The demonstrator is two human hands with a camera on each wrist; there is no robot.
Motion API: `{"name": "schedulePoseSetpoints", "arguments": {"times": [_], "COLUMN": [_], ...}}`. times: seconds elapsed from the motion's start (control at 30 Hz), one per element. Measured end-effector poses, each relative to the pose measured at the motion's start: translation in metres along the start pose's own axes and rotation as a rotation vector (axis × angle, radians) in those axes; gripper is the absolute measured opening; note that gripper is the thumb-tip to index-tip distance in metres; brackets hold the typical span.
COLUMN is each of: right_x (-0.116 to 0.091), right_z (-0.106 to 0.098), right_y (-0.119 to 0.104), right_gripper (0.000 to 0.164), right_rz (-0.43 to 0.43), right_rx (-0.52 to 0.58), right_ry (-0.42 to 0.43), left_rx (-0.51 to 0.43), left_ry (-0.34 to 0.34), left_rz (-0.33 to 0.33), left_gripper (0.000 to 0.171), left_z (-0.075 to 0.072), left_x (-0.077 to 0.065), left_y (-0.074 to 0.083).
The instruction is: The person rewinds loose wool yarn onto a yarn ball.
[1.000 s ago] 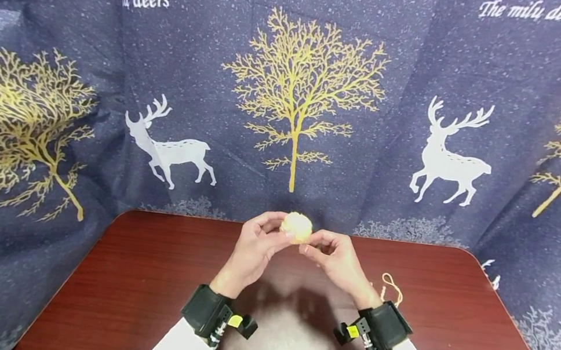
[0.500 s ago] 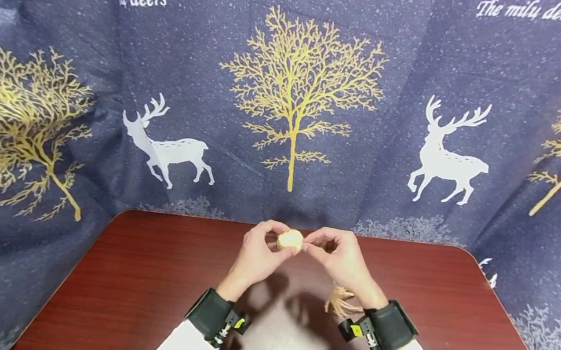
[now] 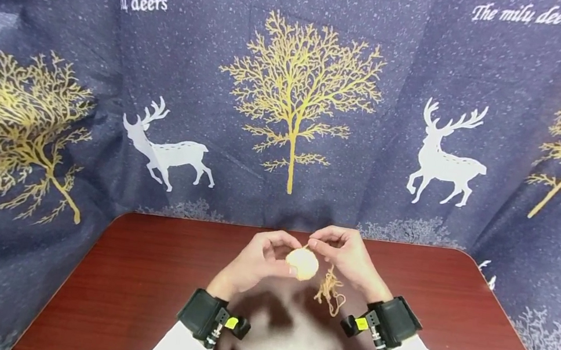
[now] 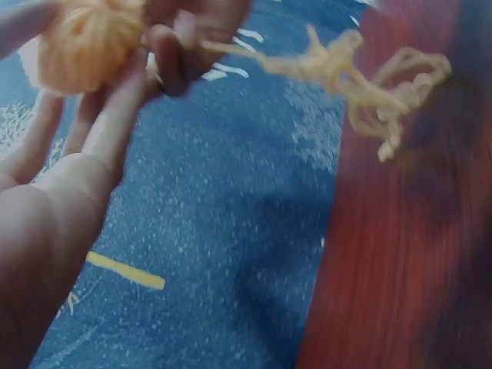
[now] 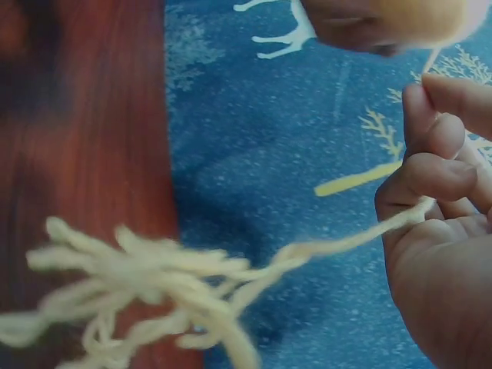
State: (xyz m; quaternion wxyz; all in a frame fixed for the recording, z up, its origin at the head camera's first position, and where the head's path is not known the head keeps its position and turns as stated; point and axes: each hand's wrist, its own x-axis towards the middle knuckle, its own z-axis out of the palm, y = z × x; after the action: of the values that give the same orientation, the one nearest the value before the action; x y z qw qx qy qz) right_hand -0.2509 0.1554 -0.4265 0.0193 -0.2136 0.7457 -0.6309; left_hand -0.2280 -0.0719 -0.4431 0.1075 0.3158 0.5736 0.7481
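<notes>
A small ball of pale yellow yarn (image 3: 302,264) sits between the thumb and fingers of my left hand (image 3: 258,260), held above the table. In the left wrist view the ball (image 4: 88,46) shows its wound strands. My right hand (image 3: 346,256) pinches a yarn strand at the ball's upper right, thumb against forefinger. From that hand hangs a loose, tangled bundle of yarn (image 3: 330,291). In the right wrist view the tangle (image 5: 146,284) trails from a strand that runs through the curled fingers (image 5: 430,177).
A reddish-brown wooden table (image 3: 142,275) lies under both hands, with a pale bright patch at its near middle. Behind it hangs a dark blue cloth (image 3: 193,71) printed with trees and deer. Black camera straps (image 3: 203,311) circle both wrists.
The ball has come lower and slightly right, and has turned in my left hand. My right hand has moved to its upper right, and the tangle now hangs in plain sight below that hand.
</notes>
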Motion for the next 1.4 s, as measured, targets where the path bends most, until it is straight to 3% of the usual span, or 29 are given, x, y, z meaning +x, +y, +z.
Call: {"name": "schedulePoseSetpoints", "arguments": {"times": [0.1,0.23,0.4,0.5,0.57,0.7,0.83,0.93,1.0,1.1,1.23,1.33,1.4], "right_x": [0.000,-0.001,-0.004,-0.005,-0.006,-0.008,-0.008,-0.006,-0.005,-0.002,0.000,0.002,0.003], "right_z": [0.005,0.014,0.024,0.027,0.028,0.026,0.019,0.010,0.004,-0.002,-0.007,-0.008,-0.009], "right_y": [0.008,0.014,0.012,0.010,0.009,0.003,-0.006,-0.009,-0.009,-0.005,0.000,0.007,0.011], "right_gripper": [0.017,0.017,0.014,0.010,0.007,0.006,0.006,0.007,0.008,0.009,0.007,0.016,0.017], "right_rz": [0.025,0.048,0.017,-0.014,-0.036,-0.074,-0.099,-0.099,-0.079,-0.046,-0.010,-0.012,-0.014], "right_rx": [0.056,0.074,0.006,-0.067,-0.118,-0.194,-0.229,-0.171,-0.074,0.100,0.303,0.389,0.419], "right_ry": [-0.006,0.015,0.026,0.029,0.031,0.017,-0.011,-0.030,-0.047,-0.055,-0.033,0.007,0.033], "left_rx": [-0.153,-0.305,-0.367,-0.310,-0.220,0.128,0.502,0.671,0.733,0.785,0.773,0.702,0.603], "left_ry": [0.081,0.265,0.502,0.621,0.693,0.753,0.662,0.543,0.460,0.333,0.161,0.044,-0.015], "left_rz": [0.063,0.092,0.098,0.099,0.103,0.083,0.052,0.025,-0.007,-0.016,0.007,0.022,0.018], "left_gripper": [0.035,0.031,0.024,0.023,0.023,0.030,0.034,0.033,0.033,0.034,0.035,0.035,0.035], "left_z": [0.004,0.010,0.015,0.017,0.016,0.011,0.008,0.007,0.006,0.004,0.003,0.004,0.005], "left_x": [0.003,0.009,0.016,0.020,0.021,0.022,0.017,0.012,0.009,0.006,0.002,0.001,0.001], "left_y": [0.004,0.007,0.007,0.005,0.002,-0.007,-0.014,-0.015,-0.015,-0.017,-0.018,-0.016,-0.013]}}
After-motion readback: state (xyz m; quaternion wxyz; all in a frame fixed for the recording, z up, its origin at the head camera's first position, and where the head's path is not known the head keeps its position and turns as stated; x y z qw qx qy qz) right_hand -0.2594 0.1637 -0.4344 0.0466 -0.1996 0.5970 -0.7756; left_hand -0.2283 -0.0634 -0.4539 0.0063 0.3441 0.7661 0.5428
